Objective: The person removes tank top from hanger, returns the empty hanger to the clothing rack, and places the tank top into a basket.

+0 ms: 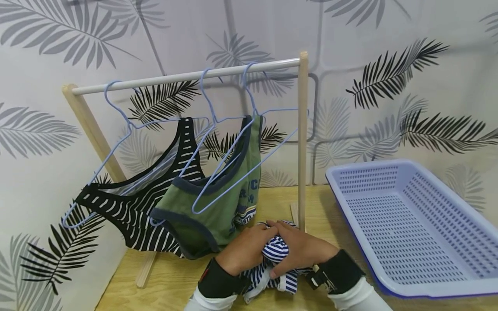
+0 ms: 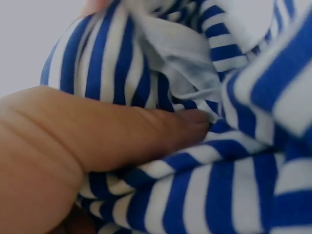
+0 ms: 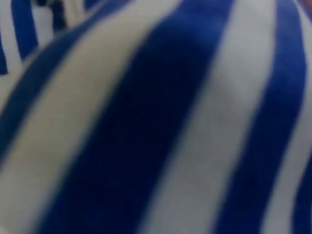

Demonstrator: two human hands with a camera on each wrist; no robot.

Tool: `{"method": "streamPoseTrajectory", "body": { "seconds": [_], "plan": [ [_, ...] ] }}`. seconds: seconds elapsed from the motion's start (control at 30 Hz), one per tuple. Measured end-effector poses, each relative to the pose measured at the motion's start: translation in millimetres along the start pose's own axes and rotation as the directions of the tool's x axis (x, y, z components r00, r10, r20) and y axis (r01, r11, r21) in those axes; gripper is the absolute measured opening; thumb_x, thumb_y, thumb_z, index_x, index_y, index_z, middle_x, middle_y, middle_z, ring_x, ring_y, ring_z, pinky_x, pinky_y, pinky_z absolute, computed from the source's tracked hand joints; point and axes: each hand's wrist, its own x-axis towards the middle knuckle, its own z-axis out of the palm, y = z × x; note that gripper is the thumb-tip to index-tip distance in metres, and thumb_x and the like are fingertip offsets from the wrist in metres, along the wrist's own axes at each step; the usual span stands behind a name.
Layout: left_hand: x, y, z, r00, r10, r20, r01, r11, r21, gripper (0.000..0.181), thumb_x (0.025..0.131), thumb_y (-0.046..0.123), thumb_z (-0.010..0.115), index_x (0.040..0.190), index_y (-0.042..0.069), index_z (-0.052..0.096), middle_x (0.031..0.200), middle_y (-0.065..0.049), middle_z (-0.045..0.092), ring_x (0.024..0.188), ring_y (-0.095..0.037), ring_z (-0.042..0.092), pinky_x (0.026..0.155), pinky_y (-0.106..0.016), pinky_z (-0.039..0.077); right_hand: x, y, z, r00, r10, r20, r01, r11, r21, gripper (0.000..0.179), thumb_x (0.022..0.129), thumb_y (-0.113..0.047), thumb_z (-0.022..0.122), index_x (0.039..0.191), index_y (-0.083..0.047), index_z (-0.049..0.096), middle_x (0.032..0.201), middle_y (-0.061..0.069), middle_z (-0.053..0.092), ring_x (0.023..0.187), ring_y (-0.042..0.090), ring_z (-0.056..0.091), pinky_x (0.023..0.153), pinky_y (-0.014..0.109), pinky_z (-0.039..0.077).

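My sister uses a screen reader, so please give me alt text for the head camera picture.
A person's left hand and right hand hold a bunched blue-and-white striped garment over a wooden table. Behind, a black-and-white striped garment and a green one hang from a rack; a pale blue basket stands to the right.

Both hands curl inward, close together.

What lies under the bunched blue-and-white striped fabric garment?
Yellow wood-grain tabletop shows around the striped garment; what lies directly beneath cannot be seen, covered by its folds, the left hand and right hand.
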Motion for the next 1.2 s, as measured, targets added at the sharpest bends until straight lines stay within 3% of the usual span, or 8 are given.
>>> {"method": "streamPoseTrajectory", "body": {
  "seconds": [0.1,0.23,0.37,0.53,0.7,0.83,1.03,1.2],
  "plan": [
    [-0.2,-1.1,-1.8,1.0,0.002,-0.001,-0.002,0.998,-0.057,0.057,0.076,-0.001,0.076,0.126,0.013,0.054,0.117,-0.009,0.061,0.103,-0.021,0.06,0.085,-0.035,0.05,1.3,-0.7,4.1,1.0,0.024,-0.007,-0.025,0.999,-0.031,0.105,0.065,-0.043,0.086,0.147,-0.006,0.031,0.133,0.013,0.052,0.119,0.028,0.052,0.097,0.046,0.042],
    [-0.2,-1.0,-2.7,0.999,-0.034,0.038,0.037,0.995,-0.087,0.059,0.074,-0.002,0.076,0.127,0.011,0.052,0.112,-0.007,0.06,0.1,-0.018,0.059,0.085,-0.033,0.05,4.3,-2.4,7.7,0.997,0.004,-0.08,-0.019,0.982,-0.187,0.075,0.064,-0.028,0.085,0.126,-0.006,0.05,0.101,0.004,0.064,0.088,0.022,0.062,0.078,0.041,0.05],
    [-1.3,0.6,-4.2,0.996,-0.063,0.063,0.069,0.992,-0.109,0.059,0.077,0.009,0.077,0.129,0.009,0.05,0.112,-0.006,0.058,0.1,-0.017,0.057,0.086,-0.033,0.049,6.1,-2.9,8.6,0.99,-0.028,-0.138,-0.014,0.956,-0.292,0.061,0.066,-0.019,0.083,0.119,-0.007,0.055,0.097,0.004,0.065,0.085,0.025,0.063,0.077,0.044,0.051],
    [-5.2,1.4,-5.2,0.992,-0.102,0.074,0.112,0.982,-0.155,0.076,0.074,0.027,0.083,0.137,0.014,0.043,0.112,-0.006,0.055,0.096,-0.017,0.056,0.08,-0.034,0.049,6.0,-6.3,8.0,0.982,0.003,-0.187,-0.06,0.953,-0.299,0.054,0.068,-0.019,0.084,0.113,-0.009,0.056,0.093,0.005,0.064,0.081,0.025,0.063,0.072,0.045,0.051],
    [-3.1,-0.2,-3.0,0.997,-0.083,0.003,0.083,0.99,-0.114,0.067,0.075,0.023,0.084,0.129,0.019,0.044,0.1,-0.005,0.062,0.085,-0.017,0.06,0.066,-0.033,0.049,4.1,-12.1,6.0,0.971,0.046,-0.237,-0.115,0.951,-0.286,0.043,0.07,-0.019,0.081,0.105,-0.01,0.057,0.087,0.004,0.063,0.077,0.025,0.062,0.066,0.045,0.05],
    [-5.2,1.9,-2.8,0.997,-0.039,-0.063,0.034,0.996,-0.079,0.053,0.076,0.015,0.081,0.118,0.016,0.047,0.091,-0.004,0.066,0.077,-0.018,0.063,0.06,-0.032,0.049,1.0,-16.3,7.7,0.968,0.022,-0.249,-0.101,0.946,-0.309,0.039,0.071,-0.019,0.079,0.102,-0.011,0.057,0.086,0.002,0.063,0.077,0.025,0.063,0.065,0.044,0.05],
    [-6.1,4.4,-8.6,0.986,0.018,-0.164,-0.022,1.0,-0.022,0.052,0.074,0.004,0.078,0.116,0.012,0.049,0.085,-0.005,0.066,0.073,-0.02,0.064,0.063,-0.034,0.05,-0.9,-21.4,5.3,0.956,0.003,-0.293,-0.102,0.942,-0.321,0.043,0.069,-0.018,0.08,0.106,-0.011,0.058,0.09,0.001,0.064,0.081,0.024,0.063,0.07,0.043,0.051],
    [-7.5,6.9,-13.8,0.985,0.02,-0.173,-0.026,0.999,-0.035,0.053,0.074,0.0,0.077,0.119,0.01,0.05,0.09,-0.005,0.067,0.077,-0.02,0.064,0.069,-0.034,0.051,-3.1,-29.8,1.8,0.953,0.019,-0.303,-0.119,0.941,-0.316,0.046,0.068,-0.017,0.081,0.108,-0.01,0.059,0.092,0.002,0.064,0.084,0.024,0.063,0.073,0.043,0.051]
  ]
}}
